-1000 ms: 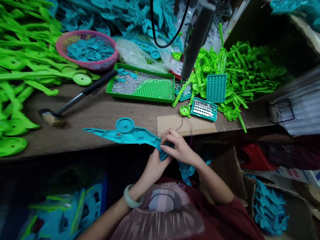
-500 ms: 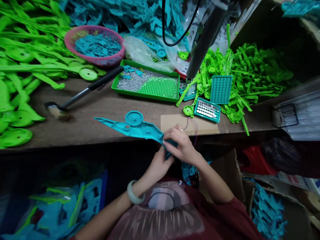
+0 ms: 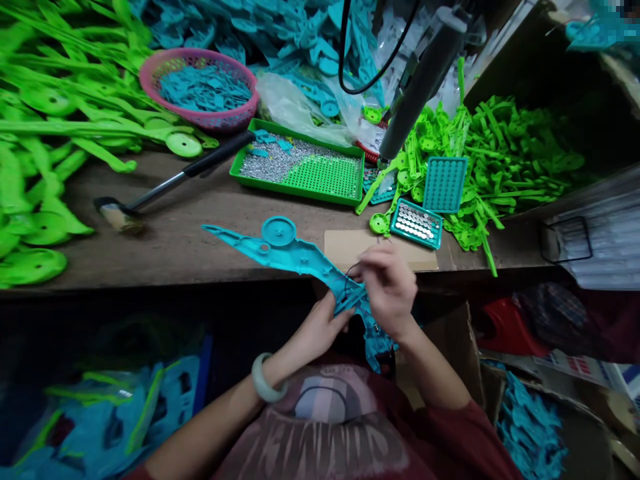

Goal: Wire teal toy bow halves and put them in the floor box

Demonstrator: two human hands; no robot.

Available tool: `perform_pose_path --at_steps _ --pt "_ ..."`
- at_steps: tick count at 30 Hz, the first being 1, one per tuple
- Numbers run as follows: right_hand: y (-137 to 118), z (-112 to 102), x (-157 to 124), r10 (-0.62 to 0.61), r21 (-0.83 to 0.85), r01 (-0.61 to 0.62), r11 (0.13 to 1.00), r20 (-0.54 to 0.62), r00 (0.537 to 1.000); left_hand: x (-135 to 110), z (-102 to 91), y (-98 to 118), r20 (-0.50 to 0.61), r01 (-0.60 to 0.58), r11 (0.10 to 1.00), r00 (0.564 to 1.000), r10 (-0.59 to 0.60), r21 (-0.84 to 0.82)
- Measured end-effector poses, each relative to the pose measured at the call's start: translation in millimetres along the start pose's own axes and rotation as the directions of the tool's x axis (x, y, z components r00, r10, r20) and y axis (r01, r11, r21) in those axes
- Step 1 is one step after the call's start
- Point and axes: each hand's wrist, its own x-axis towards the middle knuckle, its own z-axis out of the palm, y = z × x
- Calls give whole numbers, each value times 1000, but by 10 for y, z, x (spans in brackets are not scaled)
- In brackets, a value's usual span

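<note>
turquoise plastic shell [image 3: 300, 257] looks light and stiff, best held by its edge; left hand [image 3: 317, 328] clamps it, grip of right hand [image 3: 389, 288] too blurred to judge.

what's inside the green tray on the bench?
The green tray holds small silvery pieces heaped mainly to the left, with a few blue pieces on top. Its perforated base shows at front right; beneath the heap it's covered, so anything buried there can't be seen.

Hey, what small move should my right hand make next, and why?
Probably ease the dark wire down into the blue part, since it seems to loop up near your right hand while your left hand holds the part.
</note>
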Motion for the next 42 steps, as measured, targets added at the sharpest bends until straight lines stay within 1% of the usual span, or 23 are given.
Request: perform_pose_path --at_steps 1,2,3,4,5,7,9,10,12,14,16,17,18,20,22,23,25,26,30,34,38,40,42 --pt "-29 -1 16 -53 8 52 999 186 981 3 15 1 -27 -6 1000 1000 7 22" --pt "-52 4 38 -85 36 77 996 346 934 6 35 4 -53 -11 999 999 13 39" --pt "-65 13 65 -89 79 60 995 451 888 6 56 11 -66 -16 999 998 19 50" --pt "-67 23 97 -67 126 6 992 492 868 5 75 22 -57 -15 999 998 18 51" --pt "-58 29 132 -25 173 -67 983 481 877 1 86 39 -32 -8 999 999 9 41" --pt "-18 19 196 88 261 -188 947 351 932 -12 76 86 31 22 1000 999 -23 9" --pt "20 -34 236 162 310 -223 924 209 964 -29 14 146 98 84 996 992 -80 -41" --pt "28 -76 241 176 305 -221 926 167 970 -40 -35 179 119 120 990 987 -111 -70" --pt "24 -183 216 187 241 -219 945 147 971 -69 -156 254 123 169 978 980 -154 -124" --pt "19 -309 149 207 145 -227 963 142 968 -113 -292 341 82 183 967 982 -171 -176" --pt "51 -424 42 280 90 -291 953 121 952 -166 -431 436 32 179 959 984 -176 -221" --pt "85 -466 -26 342 105 -357 928 137 930 -193 -498 482 15 182 952 983 -184 -246" --pt "127 -495 -101 416 147 -444 884 188 890 -220 -562 522 1 189 944 981 -196 -270" --pt "213 -513 -268 527 258 -640 724 392 754 -265 -679 584 -32 203 928 974 -223 -312" --pt "267 -499 -435 514 348 -786 512 608 604 -299 -781 619 -62 213 919 967 -246 -331" --pt "275 -492 -508 486 372 -831 413 682 546 -312 -826 631 -74 218 918 964 -255 -331" --pt "256 -493 -622 453 395 -876 277 750 482 -333 -903 652 -80 232 920 960 -270 -316" --pt "234 -499 -659 456 395 -883 252 756 469 -341 -932 665 -80 242 921 957 -278 -304" --pt "125 -488 -711 522 375 -884 278 713 467 -359 -970 715 -141 232 923 948 -285 -306" --pt "51 -354 -717 647 415 -863 287 580 494 -378 -954 704 -195 185 919 945 -264 -347" --pt "45 -238 -741 652 422 -860 288 571 499 -448 -1058 642 -186 204 930 945 -268 -306" --pt "67 -201 -753 652 473 -825 308 527 545 -479 -1149 601 -189 205 945 948 -257 -257" --pt "83 -171 -755 663 559 -740 373 397 635 -494 -1227 561 -235 185 972 948 -215 -144"
